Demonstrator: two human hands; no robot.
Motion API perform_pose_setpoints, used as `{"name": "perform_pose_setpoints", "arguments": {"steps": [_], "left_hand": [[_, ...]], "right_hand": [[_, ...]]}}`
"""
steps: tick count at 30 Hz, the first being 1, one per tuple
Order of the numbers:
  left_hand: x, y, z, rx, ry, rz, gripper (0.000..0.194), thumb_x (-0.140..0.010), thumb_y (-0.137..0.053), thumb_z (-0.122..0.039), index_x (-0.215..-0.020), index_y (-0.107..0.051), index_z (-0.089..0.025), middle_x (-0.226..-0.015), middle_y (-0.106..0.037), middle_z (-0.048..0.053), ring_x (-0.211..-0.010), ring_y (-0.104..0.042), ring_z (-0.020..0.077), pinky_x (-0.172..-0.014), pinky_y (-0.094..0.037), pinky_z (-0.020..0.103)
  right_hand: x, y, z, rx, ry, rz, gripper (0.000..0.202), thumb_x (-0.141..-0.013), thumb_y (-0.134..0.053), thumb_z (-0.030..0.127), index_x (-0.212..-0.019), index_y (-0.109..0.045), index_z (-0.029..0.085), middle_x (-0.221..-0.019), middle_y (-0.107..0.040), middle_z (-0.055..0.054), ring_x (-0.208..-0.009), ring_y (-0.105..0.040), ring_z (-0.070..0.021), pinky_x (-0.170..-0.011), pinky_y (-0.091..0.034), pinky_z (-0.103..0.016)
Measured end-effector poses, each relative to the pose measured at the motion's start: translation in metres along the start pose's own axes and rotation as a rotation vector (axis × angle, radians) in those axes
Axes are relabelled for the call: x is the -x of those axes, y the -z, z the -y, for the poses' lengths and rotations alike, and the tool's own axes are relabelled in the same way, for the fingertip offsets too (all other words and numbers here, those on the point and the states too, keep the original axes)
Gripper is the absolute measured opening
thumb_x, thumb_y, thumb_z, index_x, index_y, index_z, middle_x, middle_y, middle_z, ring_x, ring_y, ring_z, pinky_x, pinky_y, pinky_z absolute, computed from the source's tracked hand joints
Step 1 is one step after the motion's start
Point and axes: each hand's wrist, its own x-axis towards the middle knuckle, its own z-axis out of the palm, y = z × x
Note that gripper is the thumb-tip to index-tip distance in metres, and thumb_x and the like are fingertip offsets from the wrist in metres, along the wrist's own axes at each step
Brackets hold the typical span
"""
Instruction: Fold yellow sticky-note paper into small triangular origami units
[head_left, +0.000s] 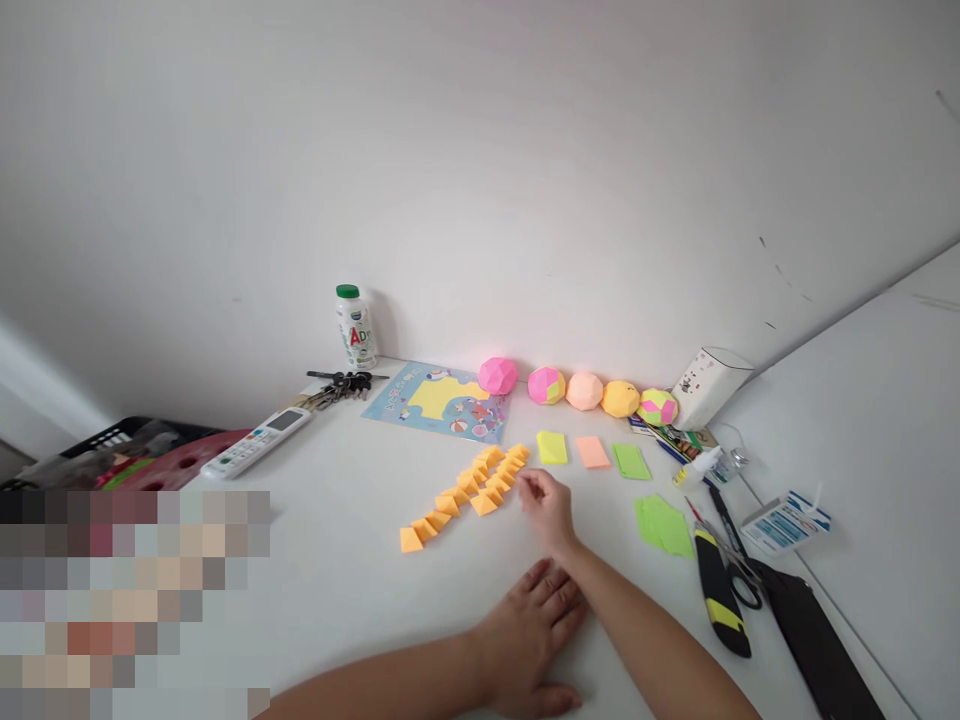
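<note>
Two rows of orange folded paper pieces (469, 482) run diagonally across the white table. At the right row's edge is my right hand (549, 508), its fingers curled together and the tips beside the nearest pieces. Whether they pinch a piece is hidden. My left hand (529, 630) lies flat on the tabletop with fingers stretched, partly under my right wrist. Beyond my right hand are a yellow sticky-note pad (553, 448), a peach pad (593, 453) and a green pad (631, 462). Loose green paper sheets (664, 525) lie to its right.
Several faceted paper balls (585, 391) line the wall beside a blue printed card (442, 400). A white bottle (355, 328), keys (345, 385) and a remote (257, 442) are at left. A utility knife (721, 595), scissors (744, 582) and a glue bottle (697, 467) lie right.
</note>
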Motion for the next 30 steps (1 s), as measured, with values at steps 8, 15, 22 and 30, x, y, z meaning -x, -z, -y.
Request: {"name": "perform_pose_setpoints", "arguments": {"steps": [8,15,22,30], "left_hand": [[0.001,-0.002,0.001,-0.035,-0.001,0.015,0.075,-0.082,-0.033,-0.058,-0.139,-0.026,-0.010,-0.147,-0.015,0.017,-0.135,-0.013,0.0326,-0.109,-0.008,0.051],[0.001,-0.007,0.003,-0.053,-0.005,-0.014,0.075,-0.081,-0.034,-0.059,-0.138,-0.028,-0.010,-0.147,-0.017,0.017,-0.135,-0.015,0.0321,-0.109,-0.007,0.050],[0.001,-0.010,0.004,-0.054,-0.007,0.003,0.074,-0.082,-0.032,-0.059,-0.137,-0.029,-0.011,-0.147,-0.016,0.017,-0.135,-0.013,0.0315,-0.109,-0.006,0.050],[-0.001,-0.016,0.005,-0.057,0.015,0.039,0.076,-0.079,-0.034,-0.061,-0.138,-0.029,-0.012,-0.147,-0.016,0.017,-0.135,-0.011,0.0330,-0.108,-0.006,0.052]], "right_hand": [[-0.052,0.031,-0.048,0.336,0.189,-0.064,0.031,-0.076,-0.053,0.015,-0.106,-0.060,0.014,-0.125,-0.052,-0.015,-0.124,-0.037,-0.0300,-0.104,-0.029,-0.050],[-0.049,0.026,-0.065,0.459,0.216,0.003,0.017,-0.081,-0.054,0.017,-0.092,-0.066,0.017,-0.109,-0.063,-0.014,-0.107,-0.056,-0.0272,-0.092,-0.045,-0.042],[-0.040,0.027,-0.059,0.521,0.235,-0.021,0.022,-0.083,-0.053,0.022,-0.102,-0.063,0.017,-0.118,-0.058,-0.012,-0.117,-0.048,-0.0242,-0.097,-0.041,-0.040],[-0.003,0.097,-0.054,0.785,0.085,-0.170,0.037,-0.080,-0.056,0.030,-0.110,-0.058,0.010,-0.129,-0.046,-0.021,-0.126,-0.030,-0.0372,-0.102,-0.025,-0.050]]}}
